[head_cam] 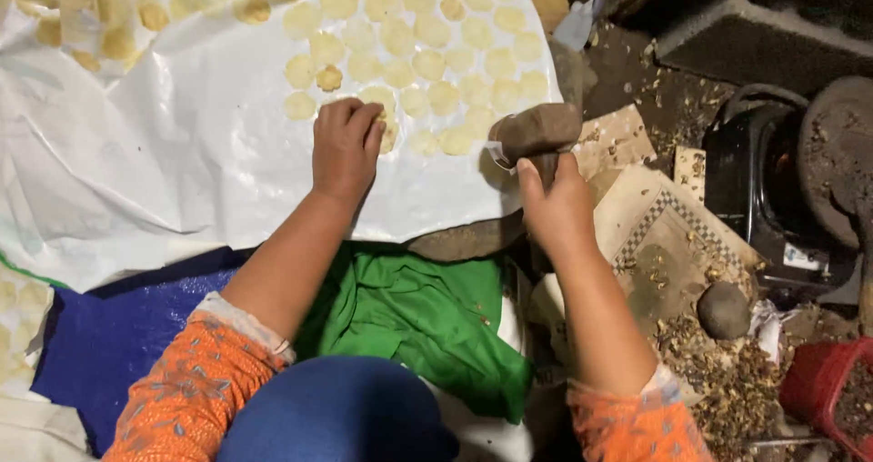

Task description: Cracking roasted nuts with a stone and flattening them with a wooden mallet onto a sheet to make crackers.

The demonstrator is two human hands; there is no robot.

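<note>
Discs of pale yellow dough lie in close rows on the white sheet, and the left hand rests knuckles-up on the nearest of them, fingers curled together and pressing a disc at the lower edge of the rows. Just beside it, to its right, the right hand is clamped around the handle of a brown wooden mallet, whose head hangs above the sheet's right edge, close to the last discs. Beyond the left hand the rows fill the far right part of the sheet up to its top edge, while the wide stretch to its left and towards the person is bare, so by the look of it well under half the sheet is covered and much room is left. A second, folded sheet at the far left corner carries more discs. Nearer the body lie a green cloth and a blue tarp. Right of the mallet hand the floor is strewn with brown husk scraps, a round stone, a black pot and a red tub.
</note>
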